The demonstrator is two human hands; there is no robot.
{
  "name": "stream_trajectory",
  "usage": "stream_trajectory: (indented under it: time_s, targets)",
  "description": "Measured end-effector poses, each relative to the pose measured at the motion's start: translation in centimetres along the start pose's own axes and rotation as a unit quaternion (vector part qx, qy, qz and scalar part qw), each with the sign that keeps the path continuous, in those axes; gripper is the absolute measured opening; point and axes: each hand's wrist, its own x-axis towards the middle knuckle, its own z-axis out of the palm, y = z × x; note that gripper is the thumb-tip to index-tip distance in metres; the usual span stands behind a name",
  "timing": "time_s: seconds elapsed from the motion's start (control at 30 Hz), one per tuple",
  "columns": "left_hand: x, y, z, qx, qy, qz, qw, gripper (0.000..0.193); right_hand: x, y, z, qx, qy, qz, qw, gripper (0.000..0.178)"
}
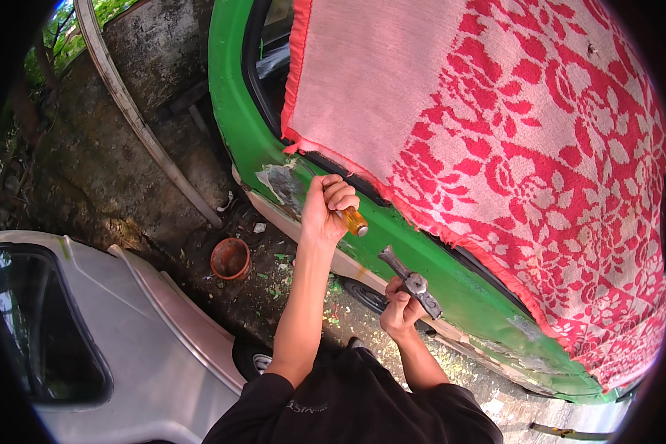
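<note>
Beside a green car, whose windows lie largely under a red and pale pink floral cloth, I see a person in a black shirt working with bare hands. The left hand has its grip clenched around an amber-handled tool, at the car's side, next to a scraped grey patch in the green paint. The tool's far end is hard to make out; it seems to point toward that patch, while its capped butt faces back toward the person. The right hand has its grip wrapped around a metal hammer, close beneath the head, which sits near the butt with a gap between them. Below, flakes litter the ground, and a terracotta-coloured pot stands between the green car and a silver car on the left.
</note>
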Motion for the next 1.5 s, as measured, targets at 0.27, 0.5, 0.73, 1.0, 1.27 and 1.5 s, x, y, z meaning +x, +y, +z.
stream_trajectory:
  time_s: [0.27,0.5,0.73,1.0,1.27,1.5]
  targets:
    - [0.7,-0.1,-1.1,0.02,0.019,0.007,1.0,0.027,0.5,0.2,1.3,-0.083,-0.052,0.062,0.993,0.023]
    - [0.3,0.4,-0.9,0.035,0.02,-0.001,0.999,0.029,2.1,-3.1,1.3,0.171,0.092,-0.07,0.978,0.039]
    - [1.0,0.1,-0.8,0.04,0.042,0.013,0.998,0.026,1.5,-1.6,0.8,-0.068,0.03,0.003,0.997,0.035]
    - [0.9,0.1,-0.6,0.021,0.004,0.004,1.0,0.025,2.2,-1.2,1.8,-0.182,-0.094,0.03,0.978,0.024]
    - [0.5,0.8,-0.7,0.025,0.0,-0.003,1.0,0.023,3.4,-5.0,0.7,0.135,0.135,-0.074,0.979,0.043]
    - [1.3,0.7,-0.7,0.033,0.006,0.004,0.999,0.023,0.2,1.3,0.0,-0.224,-0.015,0.025,0.974,0.03]
